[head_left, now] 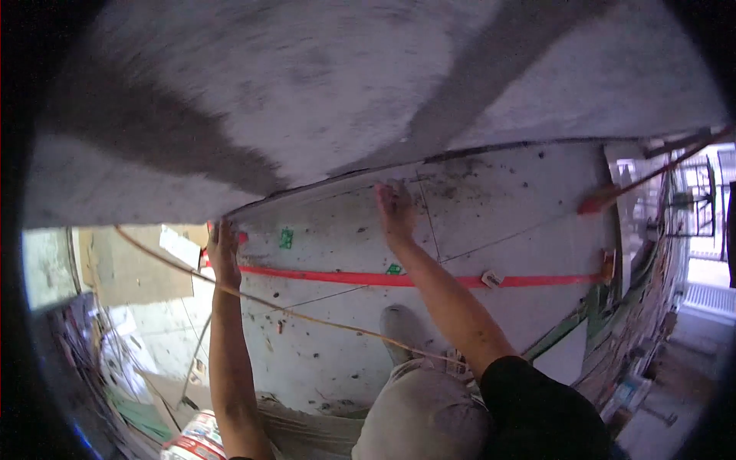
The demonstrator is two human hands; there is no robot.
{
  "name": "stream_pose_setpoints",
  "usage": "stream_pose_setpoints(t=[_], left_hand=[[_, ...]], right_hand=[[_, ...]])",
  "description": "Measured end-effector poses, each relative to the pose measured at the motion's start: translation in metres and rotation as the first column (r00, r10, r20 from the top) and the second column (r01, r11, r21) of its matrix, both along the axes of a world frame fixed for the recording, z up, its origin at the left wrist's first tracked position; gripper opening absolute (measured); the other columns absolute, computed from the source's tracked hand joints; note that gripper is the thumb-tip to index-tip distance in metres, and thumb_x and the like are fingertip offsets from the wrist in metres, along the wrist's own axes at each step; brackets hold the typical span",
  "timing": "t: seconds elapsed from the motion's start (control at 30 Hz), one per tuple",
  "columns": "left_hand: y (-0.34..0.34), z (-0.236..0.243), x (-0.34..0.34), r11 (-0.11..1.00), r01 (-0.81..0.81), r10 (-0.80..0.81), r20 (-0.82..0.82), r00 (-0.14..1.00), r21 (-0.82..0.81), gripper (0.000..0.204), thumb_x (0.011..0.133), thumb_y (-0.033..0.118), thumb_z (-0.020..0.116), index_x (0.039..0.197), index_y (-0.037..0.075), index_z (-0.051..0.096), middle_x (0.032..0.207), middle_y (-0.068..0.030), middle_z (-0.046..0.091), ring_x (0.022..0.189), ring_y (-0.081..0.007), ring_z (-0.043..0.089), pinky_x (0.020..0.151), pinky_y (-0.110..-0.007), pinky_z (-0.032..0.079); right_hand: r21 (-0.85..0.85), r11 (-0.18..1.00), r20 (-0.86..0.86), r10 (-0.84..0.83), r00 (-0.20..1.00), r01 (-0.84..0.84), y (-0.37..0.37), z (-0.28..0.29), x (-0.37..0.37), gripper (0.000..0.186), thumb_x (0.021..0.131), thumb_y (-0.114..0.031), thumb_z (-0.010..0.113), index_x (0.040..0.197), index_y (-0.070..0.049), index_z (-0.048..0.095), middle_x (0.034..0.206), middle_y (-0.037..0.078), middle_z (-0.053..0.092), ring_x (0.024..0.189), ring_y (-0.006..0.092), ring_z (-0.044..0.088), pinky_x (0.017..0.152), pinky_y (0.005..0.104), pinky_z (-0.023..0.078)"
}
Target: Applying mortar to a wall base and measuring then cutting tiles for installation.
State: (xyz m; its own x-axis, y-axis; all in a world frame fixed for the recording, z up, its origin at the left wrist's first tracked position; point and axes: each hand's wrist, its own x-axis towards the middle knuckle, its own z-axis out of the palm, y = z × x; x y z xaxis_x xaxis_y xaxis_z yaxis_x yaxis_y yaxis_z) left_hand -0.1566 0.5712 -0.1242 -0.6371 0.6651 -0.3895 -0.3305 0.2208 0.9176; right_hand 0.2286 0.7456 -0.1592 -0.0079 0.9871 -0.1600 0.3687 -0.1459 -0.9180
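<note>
A: How are the fingers of the left hand (223,241) placed?

B: They are pointed to the far side, at the lower edge of the grey surface (345,84); how far they are opened cannot be told, and whether the edge is gripped or only touched is not shown

A: And the right hand (394,207)?

B: It is raised near the middle of that edge, farther right. Its fingers are blurred, so whether they are parted or closed cannot be told, and no held object can be made out

A: Where is the grey surface found, then?

B: It is spread across the far side, just beyond the fingers of both hands, and is marked by two dark patches (475,77)

A: What is seen nearby?

B: The pale floor (330,230) is crossed from left to right by a red strip (337,277), on the near side of the right hand. A green piece (286,238) is seen between the hands, and a red-ended tool (596,201) well to the right
</note>
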Motion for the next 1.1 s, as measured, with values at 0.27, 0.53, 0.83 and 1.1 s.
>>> stream_pose_setpoints(t=[0.27, 0.53, 0.83, 1.1], left_hand=[[0.005, -0.011, 0.007, 0.998, -0.026, 0.027, -0.01, 1.0, 0.053, 0.08, 0.105, 0.038, 0.068, 0.162, -0.002, 0.03, 0.165, -0.0172, 0.041, 0.143, -0.036, 0.051, 0.115, -0.045, 0.049], [0.012, -0.005, 0.018, 0.996, -0.092, 0.089, -0.14, 0.986, -0.016, 0.085, 0.103, 0.039, 0.072, 0.16, -0.008, 0.029, 0.158, -0.0207, 0.047, 0.133, -0.0357, 0.061, 0.113, -0.044, 0.051], [0.016, -0.007, 0.025, 0.992, -0.126, 0.123, -0.163, 0.979, -0.013, 0.091, 0.101, 0.042, 0.073, 0.158, -0.011, 0.027, 0.151, -0.0218, 0.05, 0.129, -0.0366, 0.063, 0.11, -0.045, 0.053], [0.018, -0.008, 0.027, 0.98, -0.189, 0.17, -0.214, 0.962, -0.069, 0.087, 0.102, 0.044, 0.071, 0.16, -0.008, 0.031, 0.159, -0.021, 0.045, 0.127, -0.0363, 0.065, 0.102, -0.044, 0.057]], right_hand=[[-0.126, 0.926, -0.625, -0.352, 0.696, 0.355, 0.006, -0.014, -0.04, 0.067, 0.094, -0.033, 0.084, 0.136, 0.005, 0.049, 0.111, 0.011, 0.066, 0.092, 0.0219, 0.064, 0.085, 0.0303, 0.055], [-0.143, 0.95, -0.667, -0.299, 0.682, 0.276, 0.014, -0.009, -0.035, 0.089, 0.093, -0.041, 0.083, 0.147, 0.014, 0.039, 0.113, 0.014, 0.065, 0.091, 0.0246, 0.064, 0.081, 0.0352, 0.057], [-0.037, 0.938, -0.339, -0.336, 0.879, 0.344, 0.013, 0.002, -0.036, 0.073, 0.09, -0.04, 0.085, 0.131, 0.012, 0.054, 0.093, 0.014, 0.066, 0.082, 0.0245, 0.066, 0.076, 0.0389, 0.055], [-0.056, 0.957, -0.412, -0.281, 0.867, 0.284, 0.015, -0.002, -0.035, 0.053, 0.094, -0.023, 0.084, 0.13, 0.002, 0.055, 0.112, 0.011, 0.069, 0.1, 0.0154, 0.066, 0.087, 0.0327, 0.054]])
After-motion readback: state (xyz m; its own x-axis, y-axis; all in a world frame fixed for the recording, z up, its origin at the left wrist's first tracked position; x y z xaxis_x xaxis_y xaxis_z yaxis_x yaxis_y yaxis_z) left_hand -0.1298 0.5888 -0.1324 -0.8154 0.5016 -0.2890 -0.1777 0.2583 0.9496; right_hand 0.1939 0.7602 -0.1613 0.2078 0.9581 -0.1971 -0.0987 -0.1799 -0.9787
